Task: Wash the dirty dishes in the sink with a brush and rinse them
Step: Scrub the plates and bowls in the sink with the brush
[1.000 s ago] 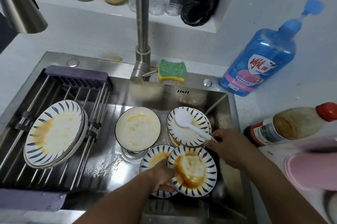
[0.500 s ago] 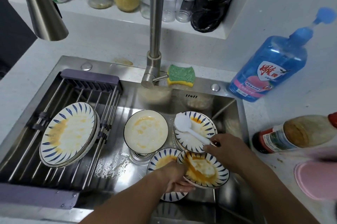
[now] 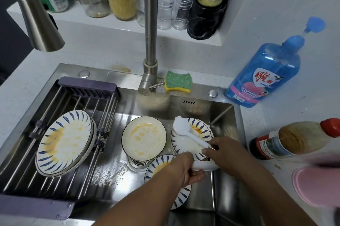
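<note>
Sink (image 3: 224,115): steel basin with dirty dishes inside.
Rack (image 3: 86,85): spans the left half of the basin.
Rack plates (image 3: 66,143): stacked, tilted, smeared orange.
Bowl (image 3: 144,138): centre, over the drain, orange residue inside.
Stack (image 3: 183,146): plates at back right, sauce on the top one.
Floor plate (image 3: 158,166): lies low, partly under the left forearm.
Left hand (image 3: 185,170): reaches in from the near edge, fingers clamped on the held plate's rim.
Right hand (image 3: 226,152): knuckles up, fingers curled round the brush handle's end.
Held plate (image 3: 206,165): edge-on to the camera, between both hands, just in front of the stack.
Brush (image 3: 184,127): white, head resting on the stack, handle slanting to the right hand.
</note>
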Tool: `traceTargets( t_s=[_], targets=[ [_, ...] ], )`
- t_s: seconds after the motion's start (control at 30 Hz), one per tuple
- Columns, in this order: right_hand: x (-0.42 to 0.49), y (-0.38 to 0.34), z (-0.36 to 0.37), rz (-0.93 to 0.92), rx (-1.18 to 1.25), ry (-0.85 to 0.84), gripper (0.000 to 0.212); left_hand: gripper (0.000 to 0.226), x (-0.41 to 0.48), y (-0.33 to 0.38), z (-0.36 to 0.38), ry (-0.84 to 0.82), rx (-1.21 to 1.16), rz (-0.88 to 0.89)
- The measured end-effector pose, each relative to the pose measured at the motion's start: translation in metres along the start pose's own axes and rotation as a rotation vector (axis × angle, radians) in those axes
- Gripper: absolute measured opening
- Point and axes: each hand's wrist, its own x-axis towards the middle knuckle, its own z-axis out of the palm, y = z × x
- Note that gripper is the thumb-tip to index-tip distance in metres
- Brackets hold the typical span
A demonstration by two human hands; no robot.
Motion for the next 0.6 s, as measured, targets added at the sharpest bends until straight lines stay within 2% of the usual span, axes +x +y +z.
traceTargets(
  t_s=[0.3, 0.6],
  targets=[
    [0.003, 0.005, -0.005, -0.009, -0.007, -0.007, 0.038, 0.035, -0.004, -0.002, 0.004, 0.052, 0.005, 0.005],
    [0.009, -0.001, -0.016, -0.036, -0.052, -0.001, 0.034, 0.039, -0.019, 0.017, 0.017, 0.098, 0.083, -0.011]
  ],
)
